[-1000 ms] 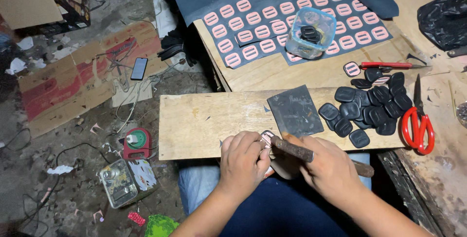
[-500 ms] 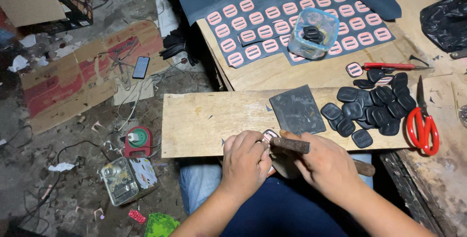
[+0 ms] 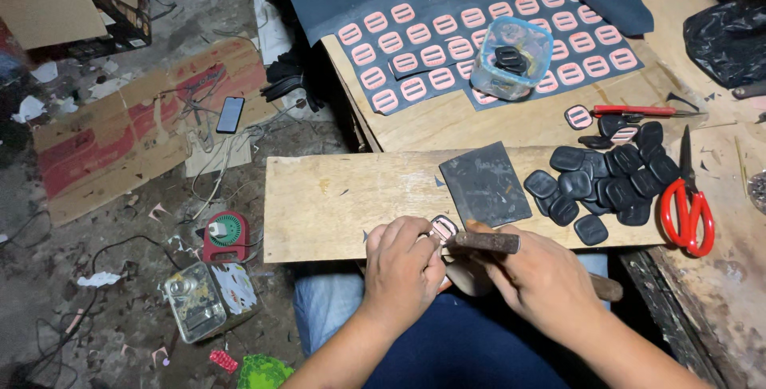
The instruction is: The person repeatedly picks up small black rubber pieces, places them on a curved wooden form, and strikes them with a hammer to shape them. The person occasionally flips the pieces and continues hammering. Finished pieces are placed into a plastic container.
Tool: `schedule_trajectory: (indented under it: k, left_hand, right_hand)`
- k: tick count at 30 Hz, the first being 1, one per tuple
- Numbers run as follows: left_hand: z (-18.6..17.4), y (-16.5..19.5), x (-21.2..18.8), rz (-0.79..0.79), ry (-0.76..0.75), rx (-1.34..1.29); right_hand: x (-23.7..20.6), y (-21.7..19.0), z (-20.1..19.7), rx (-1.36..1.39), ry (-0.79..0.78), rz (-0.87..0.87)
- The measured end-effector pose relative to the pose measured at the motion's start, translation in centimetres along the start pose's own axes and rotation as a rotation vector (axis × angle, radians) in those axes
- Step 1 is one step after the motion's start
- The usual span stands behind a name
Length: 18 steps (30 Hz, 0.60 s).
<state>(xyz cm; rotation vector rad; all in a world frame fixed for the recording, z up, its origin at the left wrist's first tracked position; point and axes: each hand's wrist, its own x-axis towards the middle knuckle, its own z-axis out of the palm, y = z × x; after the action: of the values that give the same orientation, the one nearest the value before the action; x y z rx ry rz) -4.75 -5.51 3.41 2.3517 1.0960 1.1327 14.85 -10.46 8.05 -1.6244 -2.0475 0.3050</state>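
My left hand [image 3: 403, 269] pinches a small pink-and-dark rounded piece [image 3: 443, 228] at the near edge of a wooden board [image 3: 335, 197]. My right hand [image 3: 538, 277] grips a brown-handled tool [image 3: 487, 241] laid across that piece. Just beyond my hands lies a dark square sheet [image 3: 484, 184]. A pile of several black rounded pieces [image 3: 606, 181] rests on the board to the right.
Red scissors [image 3: 688, 205] lie right of the pile. Farther back, a dark sheet with rows of pink pieces [image 3: 447, 46] holds a clear plastic container [image 3: 511, 58]. A red-handled tool [image 3: 638, 110], black bag [image 3: 730, 42], phone [image 3: 230, 114], cardboard and cables crowd the floor at left.
Both hands have stayed at the board's near edge, shifting only slightly while working the tool against the small piece.
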Motion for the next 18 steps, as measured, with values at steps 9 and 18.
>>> schedule_trajectory:
  k: [9,18]
  left_hand:
    - [0.1,0.1,-0.2,-0.008,0.015,-0.047]
    - [0.5,-0.4,-0.1,0.009,0.021,-0.036]
  right_hand:
    - [-1.0,0.3,0.4,0.057,0.139,-0.028]
    - [0.6,-0.5,2.9,-0.048,0.158,0.003]
